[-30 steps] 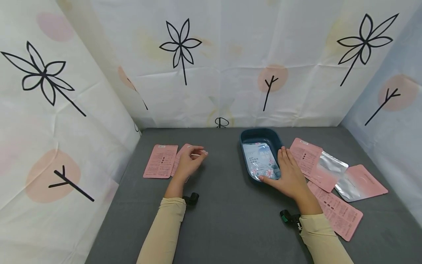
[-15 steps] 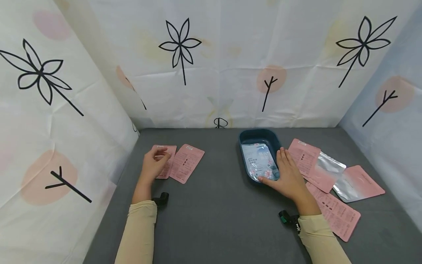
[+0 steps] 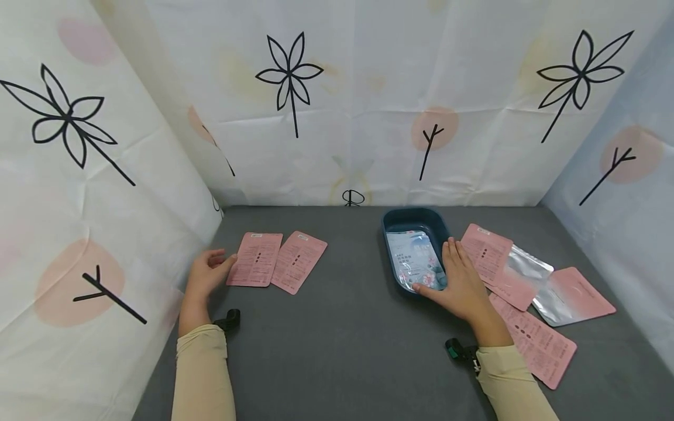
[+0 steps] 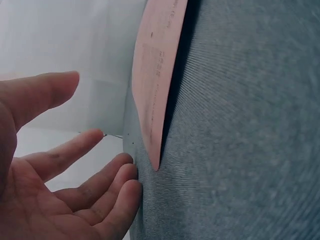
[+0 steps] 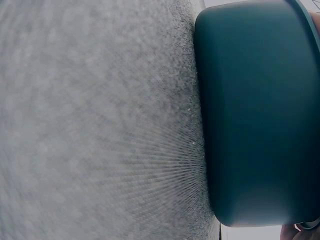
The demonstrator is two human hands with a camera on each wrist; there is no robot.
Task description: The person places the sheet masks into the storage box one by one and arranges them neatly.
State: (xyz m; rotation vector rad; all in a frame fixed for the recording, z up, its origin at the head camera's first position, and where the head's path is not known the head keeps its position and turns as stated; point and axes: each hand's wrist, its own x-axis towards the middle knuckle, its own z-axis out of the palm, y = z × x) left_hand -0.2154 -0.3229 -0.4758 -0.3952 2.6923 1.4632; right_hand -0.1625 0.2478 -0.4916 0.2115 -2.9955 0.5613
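Observation:
My left hand point(image 3: 205, 273) is just left of a pink sachet point(image 3: 255, 259), holding nothing. In the left wrist view its fingers point(image 4: 75, 192) are loosely bent, the thumb apart, near the sachet's corner. A second pink sachet point(image 3: 298, 262) lies slanted against the first one's right side. My right hand point(image 3: 466, 286) rests along the right rim of a dark teal tray point(image 3: 408, 217), fingers straight, thumb at the near rim. Inside the tray lies a light blue sachet point(image 3: 413, 257) with a floral print. The right wrist view is mostly filled by the tray's outer wall point(image 5: 260, 115).
Right of the tray several pink sachets overlap: one printed point(image 3: 485, 252), one pink and silver point(image 3: 579, 292), and another printed one point(image 3: 537, 345) partly behind my right forearm. Patterned white cloth point(image 3: 347, 140) hangs behind and beside the grey table point(image 3: 342, 351).
My left hand has moved left, off the slanted sachet, across the other one and past its left edge. Both left sachets now show fully. The right hand has stayed on the tray.

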